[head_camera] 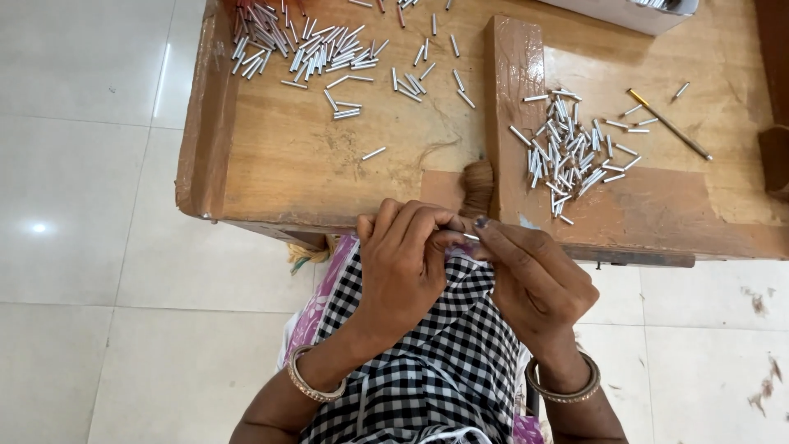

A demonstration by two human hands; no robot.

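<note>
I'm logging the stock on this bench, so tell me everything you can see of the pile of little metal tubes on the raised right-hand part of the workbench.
The pile of metal tubes is a loose heap of short, thin, silvery cylinders, shiny like polished metal. They lie flat, criss-crossed at every angle, densest in the middle, with strays scattered toward a long brass-coloured rod. They rest on the wooden workbench, on its raised right section. Neither hand touches them.

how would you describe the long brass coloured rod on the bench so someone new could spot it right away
Start at the low wooden workbench and go to its right section, past the raised wooden divider. Just right of the heap of short silver tubes lies the rod, set diagonally and apart from the heap. It is the only long, thin, brass-tipped piece; everything around it is short and silver.
</note>
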